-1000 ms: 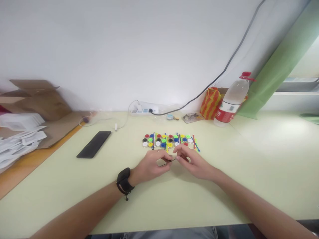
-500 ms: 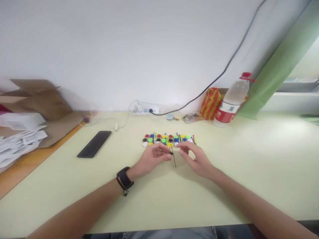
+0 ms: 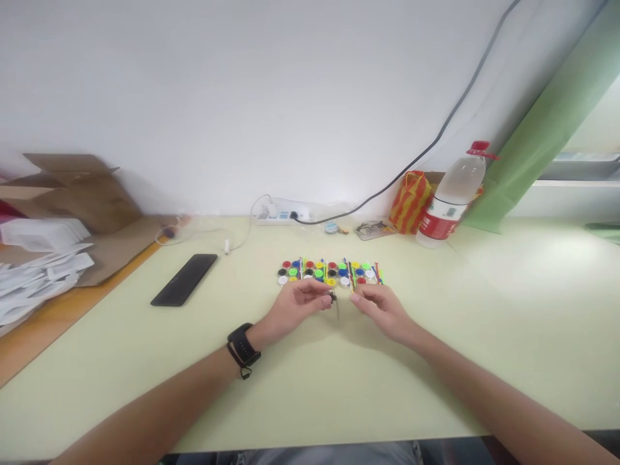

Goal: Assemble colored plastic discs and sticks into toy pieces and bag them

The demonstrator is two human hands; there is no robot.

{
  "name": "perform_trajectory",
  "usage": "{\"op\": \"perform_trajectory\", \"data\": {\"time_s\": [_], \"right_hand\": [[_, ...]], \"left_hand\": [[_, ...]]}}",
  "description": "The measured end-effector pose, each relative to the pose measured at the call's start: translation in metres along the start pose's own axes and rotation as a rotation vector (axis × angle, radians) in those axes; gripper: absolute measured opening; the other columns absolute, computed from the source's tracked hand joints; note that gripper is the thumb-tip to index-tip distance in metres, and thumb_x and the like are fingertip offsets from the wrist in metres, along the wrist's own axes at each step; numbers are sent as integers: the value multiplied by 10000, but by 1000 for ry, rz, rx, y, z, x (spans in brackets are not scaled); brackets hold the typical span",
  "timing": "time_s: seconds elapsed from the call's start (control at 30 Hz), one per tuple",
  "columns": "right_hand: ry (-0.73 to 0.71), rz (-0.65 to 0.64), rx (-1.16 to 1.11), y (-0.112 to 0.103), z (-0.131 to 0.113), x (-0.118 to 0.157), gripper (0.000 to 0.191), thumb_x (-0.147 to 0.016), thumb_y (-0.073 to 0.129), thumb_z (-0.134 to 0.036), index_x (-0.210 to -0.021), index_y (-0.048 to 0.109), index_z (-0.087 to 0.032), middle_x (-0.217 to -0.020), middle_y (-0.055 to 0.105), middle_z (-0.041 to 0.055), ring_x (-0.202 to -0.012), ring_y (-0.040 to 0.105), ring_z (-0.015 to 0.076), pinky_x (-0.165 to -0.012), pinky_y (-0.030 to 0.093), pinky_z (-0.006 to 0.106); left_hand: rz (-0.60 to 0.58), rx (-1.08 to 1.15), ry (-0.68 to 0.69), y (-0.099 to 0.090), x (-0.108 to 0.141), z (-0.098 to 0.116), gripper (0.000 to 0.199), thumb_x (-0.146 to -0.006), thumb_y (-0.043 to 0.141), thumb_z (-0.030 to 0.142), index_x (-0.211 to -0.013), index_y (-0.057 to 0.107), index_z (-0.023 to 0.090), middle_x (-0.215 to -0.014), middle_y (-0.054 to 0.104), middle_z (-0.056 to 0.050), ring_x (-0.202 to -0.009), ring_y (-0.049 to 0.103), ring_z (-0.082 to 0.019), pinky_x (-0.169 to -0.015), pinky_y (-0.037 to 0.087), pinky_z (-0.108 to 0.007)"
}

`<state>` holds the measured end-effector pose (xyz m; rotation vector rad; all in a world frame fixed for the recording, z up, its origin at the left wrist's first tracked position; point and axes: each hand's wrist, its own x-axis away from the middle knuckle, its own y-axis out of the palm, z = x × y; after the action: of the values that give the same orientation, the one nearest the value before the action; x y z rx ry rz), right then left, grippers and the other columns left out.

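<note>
Between thumb and fingers, my left hand [image 3: 306, 303] pinches a small black piece [image 3: 332, 297]. A thin dark strip [image 3: 338, 310] hangs down beside that piece, its outline faint. Just to the right, my right hand [image 3: 382, 309] is closed, thumb against index finger; anything between its fingertips is too small to make out. Behind both hands lies a set of small round pieces [image 3: 343, 272] in red, blue, green, yellow, black and white, with thin coloured sticks [image 3: 352, 274] among them. My fingers hide part of the front row.
A black phone-like slab [image 3: 185, 279] lies at the left. Cardboard [image 3: 92, 194] and white pieces [image 3: 43, 278] fill the far left. By the wall are a power strip [image 3: 276, 213], a striped bag [image 3: 411, 201] and a large bottle [image 3: 450, 200].
My right hand's fingers have closed together and moved slightly down. The thin strip looks shorter and fainter between the hands. My left hand has barely moved.
</note>
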<state>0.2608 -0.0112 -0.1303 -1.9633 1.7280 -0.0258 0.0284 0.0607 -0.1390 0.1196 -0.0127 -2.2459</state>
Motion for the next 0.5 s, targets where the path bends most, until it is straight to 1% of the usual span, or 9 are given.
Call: {"op": "perform_trajectory", "data": {"time_s": [0.13, 0.23, 0.3, 0.37, 0.43, 0.5], "right_hand": [[-3, 7, -5, 1, -4, 0, 408, -1006, 565, -511, -738, 515, -208, -686, 514, -7, -656, 465, 150, -599, 384, 284], [-29, 61, 6, -2, -5, -2, 367, -1016, 558, -493, -781, 560, -211, -718, 558, 9, -673, 499, 160, -610, 415, 295], [-52, 133, 46, -7, -6, -4, 343, -1018, 558, -482, -806, 588, -214, -732, 581, 20, -679, 521, 168, -609, 432, 305], [-111, 213, 111, -15, -12, -4, 306, -1020, 565, -453, -833, 617, -217, -744, 609, 32, -682, 545, 180, -612, 451, 321], [-212, 305, 177, -28, -24, -2, 259, -1024, 570, -407, -861, 646, -221, -760, 638, 43, -688, 572, 191, -628, 472, 341], [-327, 442, 226, -44, -39, 5, 207, -1033, 566, -360, -923, 682, -229, -809, 667, 56, -718, 601, 195, -654, 499, 348]], "left_hand": [[-17, 32, -3, 1, 0, 3, 316, -853, 827, 356, -1093, 761, 161, -1028, 766, -90, -899, 735, -204, -897, 585, -363], [1, 96, -44, 1, -2, 5, 316, -850, 827, 375, -1078, 767, 165, -1035, 760, -95, -900, 730, -206, -887, 578, -355], [17, 143, -85, 1, -3, 6, 324, -845, 832, 379, -1080, 770, 164, -1045, 759, -98, -898, 724, -197, -886, 570, -339], [25, 187, -122, 0, -4, 7, 335, -842, 837, 373, -1091, 769, 159, -1059, 757, -103, -885, 717, -182, -885, 562, -323], [29, 217, -152, 0, -4, 7, 340, -845, 836, 369, -1097, 762, 152, -1076, 753, -109, -882, 714, -174, -880, 558, -311], [31, 239, -179, -2, -3, 6, 338, -849, 834, 369, -1095, 756, 151, -1086, 748, -112, -899, 713, -174, -871, 557, -300]]}}
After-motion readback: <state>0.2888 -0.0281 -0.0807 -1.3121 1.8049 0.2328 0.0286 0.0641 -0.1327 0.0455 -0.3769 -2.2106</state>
